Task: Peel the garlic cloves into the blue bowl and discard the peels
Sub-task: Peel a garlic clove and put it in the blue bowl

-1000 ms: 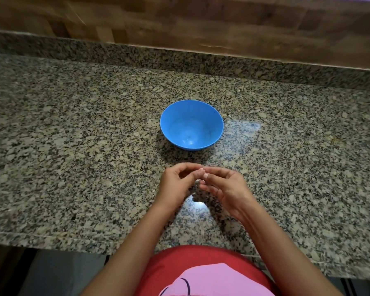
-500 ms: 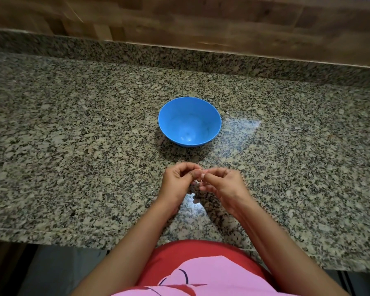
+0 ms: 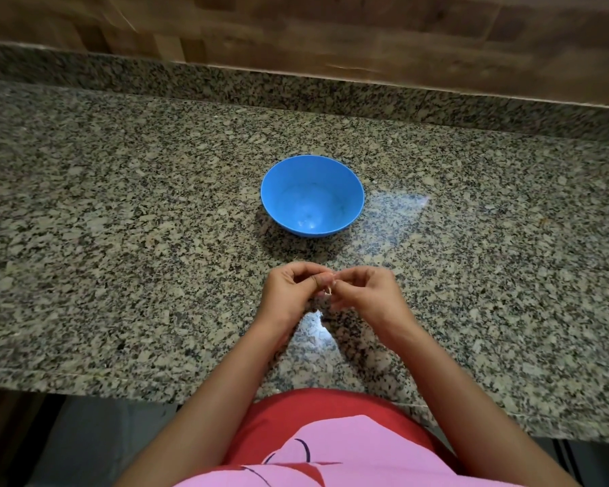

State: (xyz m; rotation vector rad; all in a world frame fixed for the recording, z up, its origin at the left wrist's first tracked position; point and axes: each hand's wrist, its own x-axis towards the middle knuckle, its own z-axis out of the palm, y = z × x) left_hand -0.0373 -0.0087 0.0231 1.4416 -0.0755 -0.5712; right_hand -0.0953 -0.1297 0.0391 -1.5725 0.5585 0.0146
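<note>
The speckled grey and beige granite worktop [image 3: 120, 240] fills most of the view in front of you, and its near edge runs just before your body. At its far side a low upstand of the same granite [image 3: 225, 82] rises, and behind it there is a brown wooden wall [image 3: 331, 29]. At the near edge of the view your red and pink shirt [image 3: 331, 444] shows, and both your bare forearms reach from there over the worktop.

The round blue plastic bowl [image 3: 352, 209] stands upright around the middle of the worktop, a little farther than your hands and apart from them. Its smooth inner bottom is in full view. A pale patch of reflected light lies on the stone just to the right of it.

Your left hand [image 3: 289, 293] and your right hand [image 3: 370, 293] are close together above the worktop, near to you, and their fingertips meet. The fingers of both hands are curled. Between them they pinch a small pale garlic clove [image 3: 329, 289], the left hand from the left and the right hand from the right. Only a little of the clove shows between the fingertips, so I cannot tell how much skin is on it.
</note>
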